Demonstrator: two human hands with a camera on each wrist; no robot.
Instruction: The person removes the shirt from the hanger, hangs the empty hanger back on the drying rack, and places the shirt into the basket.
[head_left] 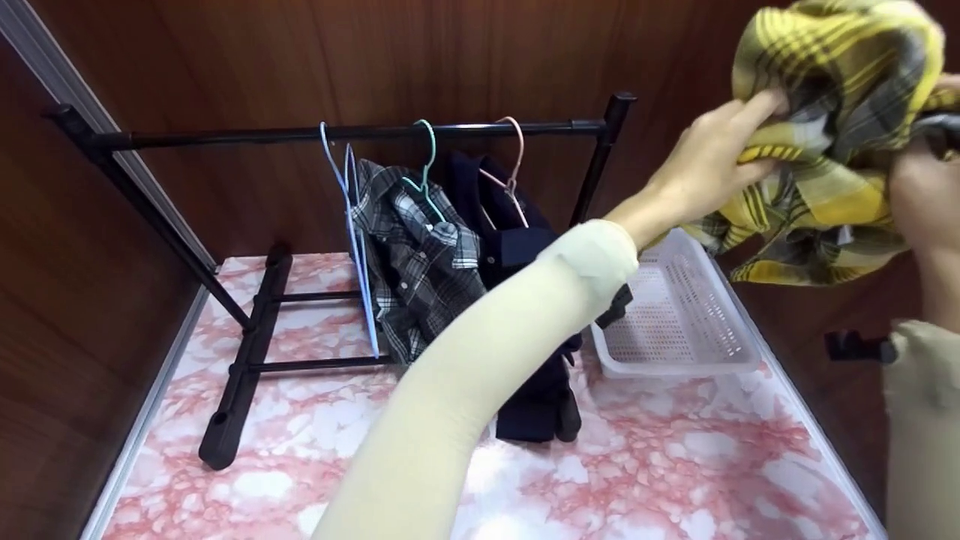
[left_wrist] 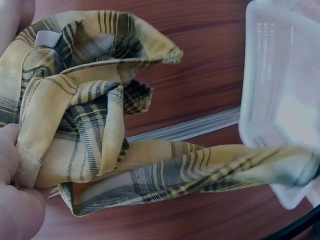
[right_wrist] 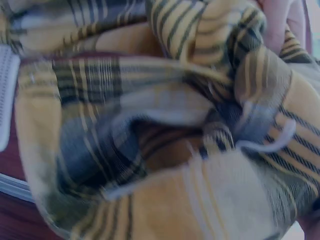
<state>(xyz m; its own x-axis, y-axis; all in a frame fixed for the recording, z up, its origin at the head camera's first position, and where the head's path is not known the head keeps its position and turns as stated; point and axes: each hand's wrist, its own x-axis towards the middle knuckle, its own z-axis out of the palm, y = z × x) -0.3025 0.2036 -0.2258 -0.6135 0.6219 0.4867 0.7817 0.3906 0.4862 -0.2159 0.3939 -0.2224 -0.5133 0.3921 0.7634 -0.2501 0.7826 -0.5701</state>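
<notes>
A yellow and grey plaid shirt [head_left: 840, 195] is held up in the air at the upper right of the head view, bunched and partly blurred. My left hand [head_left: 712, 157] grips its left side, fingers curled into the cloth. On the opposite side my right hand [head_left: 930, 195] grips the shirt too, though folds cover some of its fingers. In the left wrist view, my left thumb and fingers pinch an edge of the shirt [left_wrist: 95, 125], and a white label shows inside. Open folds of the shirt [right_wrist: 150, 200] fill the right wrist view.
A black clothes rack [head_left: 277, 135] stands on the pink marbled surface [head_left: 262, 487]. From its bar hang blue hangers [head_left: 360, 255], a dark plaid shirt [head_left: 420, 270] on a green hanger [head_left: 427, 165] and a navy garment [head_left: 525, 255] on a pink hanger [head_left: 517, 161]. A white basket [head_left: 675, 367] stands right.
</notes>
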